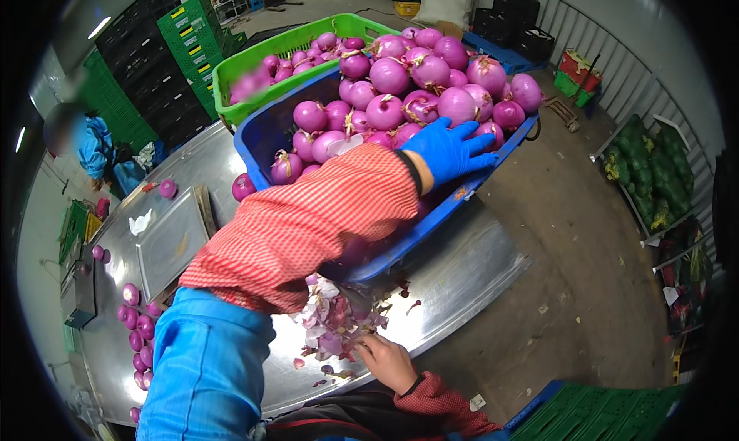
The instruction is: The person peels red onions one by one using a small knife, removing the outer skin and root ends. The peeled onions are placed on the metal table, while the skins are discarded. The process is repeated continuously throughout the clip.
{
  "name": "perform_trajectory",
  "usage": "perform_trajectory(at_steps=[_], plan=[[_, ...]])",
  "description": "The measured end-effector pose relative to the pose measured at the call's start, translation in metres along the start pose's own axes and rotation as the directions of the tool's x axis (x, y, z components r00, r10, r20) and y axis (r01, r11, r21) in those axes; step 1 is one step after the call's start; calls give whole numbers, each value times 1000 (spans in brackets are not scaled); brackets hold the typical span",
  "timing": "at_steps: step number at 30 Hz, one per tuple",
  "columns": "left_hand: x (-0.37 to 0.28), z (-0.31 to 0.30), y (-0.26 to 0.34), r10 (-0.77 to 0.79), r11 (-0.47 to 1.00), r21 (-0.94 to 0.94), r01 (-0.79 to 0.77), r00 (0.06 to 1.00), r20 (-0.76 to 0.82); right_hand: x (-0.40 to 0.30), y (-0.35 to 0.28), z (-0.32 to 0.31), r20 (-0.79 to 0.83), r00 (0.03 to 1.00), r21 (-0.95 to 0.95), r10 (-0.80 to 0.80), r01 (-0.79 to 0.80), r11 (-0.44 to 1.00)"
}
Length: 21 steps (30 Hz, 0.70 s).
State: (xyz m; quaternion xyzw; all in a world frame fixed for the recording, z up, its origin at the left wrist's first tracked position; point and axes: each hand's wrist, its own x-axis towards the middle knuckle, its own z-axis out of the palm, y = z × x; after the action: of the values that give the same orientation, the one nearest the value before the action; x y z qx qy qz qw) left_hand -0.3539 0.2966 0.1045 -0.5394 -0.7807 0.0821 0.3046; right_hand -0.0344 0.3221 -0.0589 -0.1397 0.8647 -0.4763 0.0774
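Observation:
My left hand (452, 152), in a blue glove, lies palm down on the red onions (385, 111) heaped in a blue plastic crate (398, 250). Its fingers are spread near the crate's right rim, and whatever is under the palm is hidden. A red checked sleeve covers that forearm. Low in the picture, my bare right hand (388, 361) has curled fingers at the edge of a pile of onion skins (332, 319) on the steel table (288, 377). Whether it grips something there is not clear.
A light-green crate (228, 103) with smaller onions stands behind the blue one. Loose onions (138, 325) and a metal tray (173, 244) lie at the left of the table. Another person (98, 146) is beyond it. Green slatted plastic (600, 412) sits at lower right.

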Motion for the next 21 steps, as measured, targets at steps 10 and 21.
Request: perform_trajectory(at_steps=[10, 21], plan=[[29, 15, -21, 61, 998, 9, -61, 998, 7, -10, 15, -12, -78, 997, -8, 18, -19, 1000], [-159, -137, -7, -629, -458, -856, 241, 593, 503, -3, -32, -16, -108, 988, 171, -111, 129, 977]])
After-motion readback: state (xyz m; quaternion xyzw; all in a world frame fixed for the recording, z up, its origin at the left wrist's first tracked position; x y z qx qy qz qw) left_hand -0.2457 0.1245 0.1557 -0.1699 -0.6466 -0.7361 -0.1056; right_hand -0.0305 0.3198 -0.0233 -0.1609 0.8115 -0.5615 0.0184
